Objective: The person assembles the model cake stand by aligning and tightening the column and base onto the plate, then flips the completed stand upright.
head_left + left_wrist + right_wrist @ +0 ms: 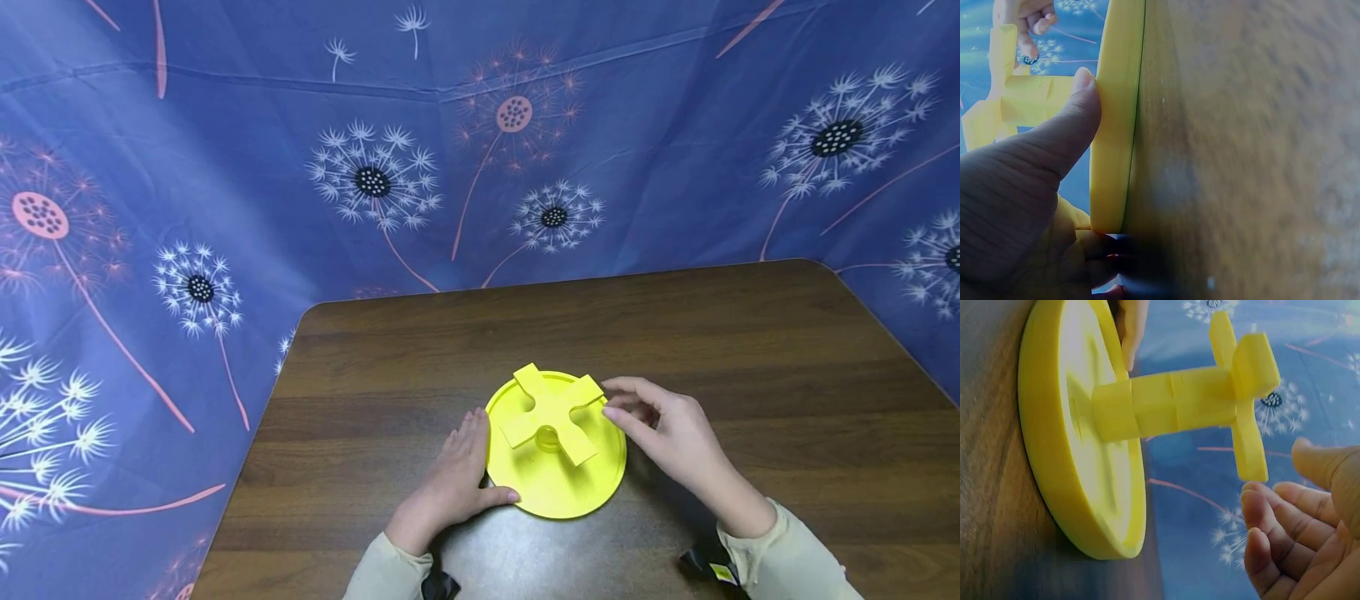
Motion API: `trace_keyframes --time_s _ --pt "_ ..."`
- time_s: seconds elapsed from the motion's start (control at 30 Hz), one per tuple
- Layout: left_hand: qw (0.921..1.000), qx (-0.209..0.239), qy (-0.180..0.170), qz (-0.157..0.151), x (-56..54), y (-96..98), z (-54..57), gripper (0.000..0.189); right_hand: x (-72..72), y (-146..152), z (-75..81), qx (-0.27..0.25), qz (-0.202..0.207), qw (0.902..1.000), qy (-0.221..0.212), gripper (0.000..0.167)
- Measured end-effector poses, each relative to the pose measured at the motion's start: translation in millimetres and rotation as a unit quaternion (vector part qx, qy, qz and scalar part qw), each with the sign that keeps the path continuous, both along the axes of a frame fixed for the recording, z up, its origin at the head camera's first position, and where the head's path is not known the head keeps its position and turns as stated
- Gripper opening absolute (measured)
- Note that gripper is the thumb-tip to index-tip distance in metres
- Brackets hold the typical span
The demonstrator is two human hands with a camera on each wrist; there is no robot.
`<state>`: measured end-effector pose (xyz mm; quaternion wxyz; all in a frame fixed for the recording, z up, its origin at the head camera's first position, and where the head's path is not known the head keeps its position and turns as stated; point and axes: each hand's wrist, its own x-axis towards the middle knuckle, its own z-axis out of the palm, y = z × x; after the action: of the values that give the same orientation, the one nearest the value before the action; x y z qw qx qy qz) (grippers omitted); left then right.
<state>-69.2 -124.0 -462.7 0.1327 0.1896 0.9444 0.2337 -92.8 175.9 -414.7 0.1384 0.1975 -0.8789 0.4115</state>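
A yellow round base (570,492) with a raised rim lies on the wooden table. From its middle rises a yellow post (1154,403), upright on the base and made of stacked sections. On top sits a yellow four-armed cross (551,412). My left hand (457,479) rests against the base's left side, fingers extended along the edge and thumb (1075,122) on the rim. My right hand (675,429) is at the right of the cross, thumb and fingers apart. In the right wrist view, its fingertips are close to one arm of the cross; contact is unclear.
The brown wooden table (337,467) has rounded far corners. Behind it and to the sides hangs a blue cloth (645,167) with dandelion prints. A black strap (705,562) with a yellow label shows under the right wrist.
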Motion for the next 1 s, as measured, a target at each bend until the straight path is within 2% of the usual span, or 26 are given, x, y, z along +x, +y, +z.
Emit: trace_keyframes --time_s 0.17,0.33,0.5,0.73,1.0 --pt "1.0 -0.002 0.001 0.0 0.1 0.0 -0.3 0.112 -10.1 2 -3.9 0.015 0.023 0.9985 -0.048 0.045" --pt "1.0 -0.004 -0.003 0.001 0.3 0.7 -0.5 0.112 -13.9 1 -8.5 0.006 0.05 0.9946 -0.091 0.042" --pt "1.0 -0.003 -0.008 0.002 0.1 0.7 -0.3 0.112 -10.8 4 -9.2 -0.009 0.044 0.9943 -0.097 0.034" --pt "1.0 -0.004 -0.004 0.001 -0.6 0.2 0.5 0.112 0.5 8 -6.9 -0.021 0.045 0.9941 -0.097 0.029" --pt "1.0 -0.005 -0.001 0.001 -0.9 0.7 1.1 0.112 13.5 2 -8.3 -0.035 0.068 0.9925 -0.095 0.029"
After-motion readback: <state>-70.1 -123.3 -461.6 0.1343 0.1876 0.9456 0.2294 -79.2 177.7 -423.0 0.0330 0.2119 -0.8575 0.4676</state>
